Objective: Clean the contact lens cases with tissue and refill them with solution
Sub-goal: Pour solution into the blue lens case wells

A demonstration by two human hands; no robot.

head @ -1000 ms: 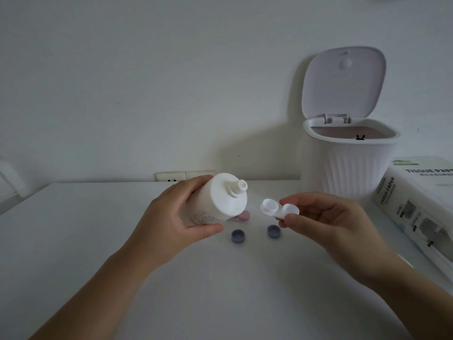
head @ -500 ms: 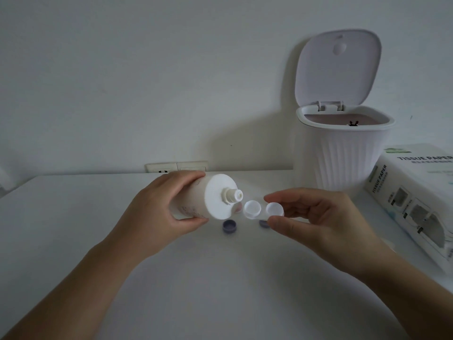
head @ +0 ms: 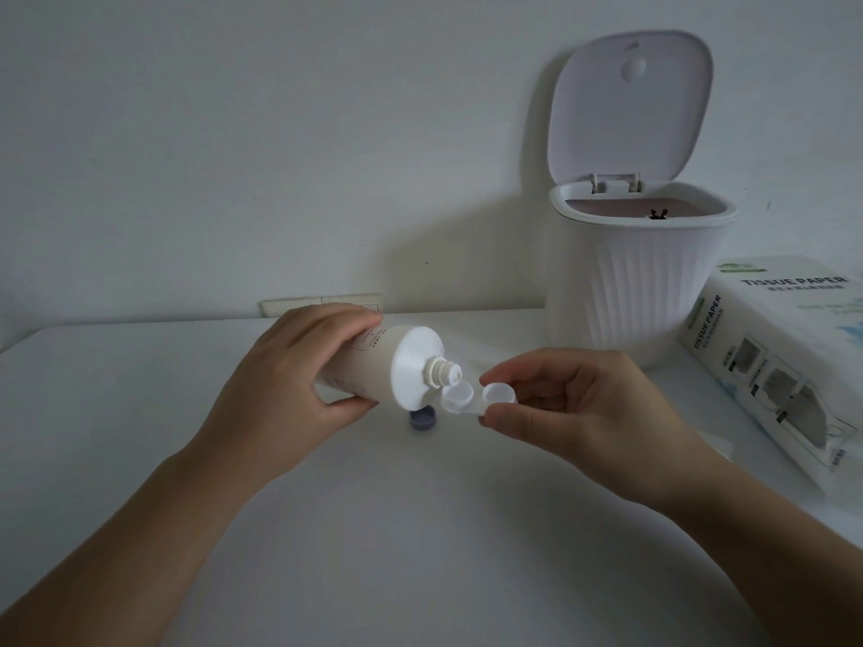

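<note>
My left hand grips a white solution bottle, tipped on its side with its open nozzle pointing right and slightly down. The nozzle tip sits just above the left well of a white contact lens case. My right hand pinches the case at its right well between thumb and fingers, holding it level above the white table. One purple cap lies on the table under the bottle. A second cap is hidden behind the case and my right hand.
A white ribbed bin with its lid up stands at the back right. A tissue paper box lies at the right edge. A wall socket sits behind my left hand.
The bottle has tilted further down and the case has moved left, bringing the nozzle over the left well. The view has shifted slightly.
</note>
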